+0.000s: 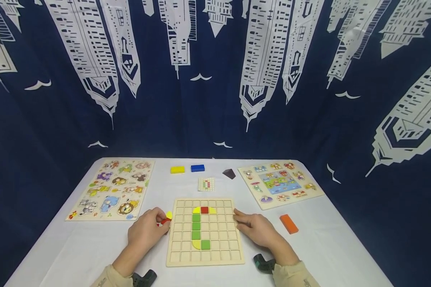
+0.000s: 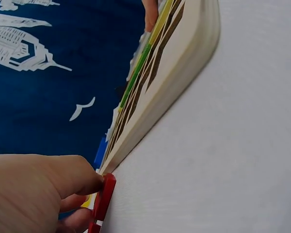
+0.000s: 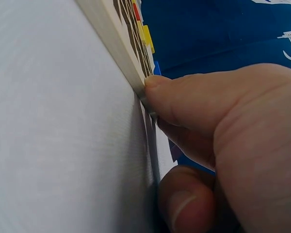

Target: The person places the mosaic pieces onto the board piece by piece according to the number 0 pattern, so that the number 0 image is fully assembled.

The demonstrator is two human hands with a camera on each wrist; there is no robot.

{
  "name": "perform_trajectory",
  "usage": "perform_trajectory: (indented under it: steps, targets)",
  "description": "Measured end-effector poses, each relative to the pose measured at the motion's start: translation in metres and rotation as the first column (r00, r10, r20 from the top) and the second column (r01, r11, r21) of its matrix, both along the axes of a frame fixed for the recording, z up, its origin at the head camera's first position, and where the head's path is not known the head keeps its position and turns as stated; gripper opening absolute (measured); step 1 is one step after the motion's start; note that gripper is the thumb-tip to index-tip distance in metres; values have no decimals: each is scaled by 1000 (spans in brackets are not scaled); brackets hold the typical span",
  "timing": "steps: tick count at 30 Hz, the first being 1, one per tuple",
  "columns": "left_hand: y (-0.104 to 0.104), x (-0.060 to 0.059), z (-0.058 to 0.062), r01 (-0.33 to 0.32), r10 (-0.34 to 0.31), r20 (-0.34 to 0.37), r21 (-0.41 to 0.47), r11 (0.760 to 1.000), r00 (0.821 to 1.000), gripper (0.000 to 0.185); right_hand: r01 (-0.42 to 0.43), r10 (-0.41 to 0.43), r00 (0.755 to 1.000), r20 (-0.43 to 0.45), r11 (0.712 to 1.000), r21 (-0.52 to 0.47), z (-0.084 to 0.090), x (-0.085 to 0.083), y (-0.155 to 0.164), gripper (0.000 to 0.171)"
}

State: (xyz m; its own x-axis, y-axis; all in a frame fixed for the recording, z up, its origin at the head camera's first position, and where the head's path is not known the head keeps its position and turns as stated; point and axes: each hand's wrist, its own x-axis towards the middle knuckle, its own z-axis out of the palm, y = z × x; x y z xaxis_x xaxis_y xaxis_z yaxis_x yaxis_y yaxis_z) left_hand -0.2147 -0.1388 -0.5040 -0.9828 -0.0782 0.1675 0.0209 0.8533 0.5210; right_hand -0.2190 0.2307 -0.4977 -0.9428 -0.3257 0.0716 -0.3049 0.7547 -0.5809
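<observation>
A square wooden grid board (image 1: 219, 255) lies in the middle of the white table. Set in its cells are green tiles (image 1: 196, 226), a red tile (image 1: 204, 210) and rounded yellow tiles (image 1: 196, 244), together forming a C shape. Beside the board's left edge, my left hand (image 1: 146, 230) pinches red tiles (image 2: 105, 196) between thumb and fingers, with a yellow tile (image 1: 169, 215) showing by the fingertips. My right hand (image 1: 256, 229) grips the board's right edge; in the right wrist view its thumb (image 3: 184, 97) rests on the rim, the index finger just below.
A small pattern card (image 1: 206, 184) lies behind the board, with a yellow block (image 1: 177, 170), blue block (image 1: 197, 168) and dark brown block (image 1: 229, 173) farther back. An animal puzzle (image 1: 111, 189) is at left, another picture puzzle (image 1: 280, 183) at right, near an orange block (image 1: 289, 224).
</observation>
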Motion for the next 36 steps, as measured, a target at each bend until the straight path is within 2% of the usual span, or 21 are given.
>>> perform_trajectory:
  steps: [14,23,26,30,36]
  targets:
    - [-5,2,6,-30,30,10,-7,1000,999,23,12,-11,1000,14,1000,-9,-2,0,0,37]
    - [-6,1,6,-39,38,-46,-12,999,998,22,9,-9,1000,19,1000,-14,-1,-1,-1,37]
    - [-4,3,8,-42,42,-50,14,999,998,24,6,-5,1000,18,1000,-6,-2,-1,0,37]
    - [5,7,13,-3,7,-53,82,997,999,26,-3,3,1000,8,1000,-5,-2,-2,0,37]
    - [31,8,19,125,-120,-45,136,983,992,22,0,0,1000,8,1000,-7,-2,-2,0,37]
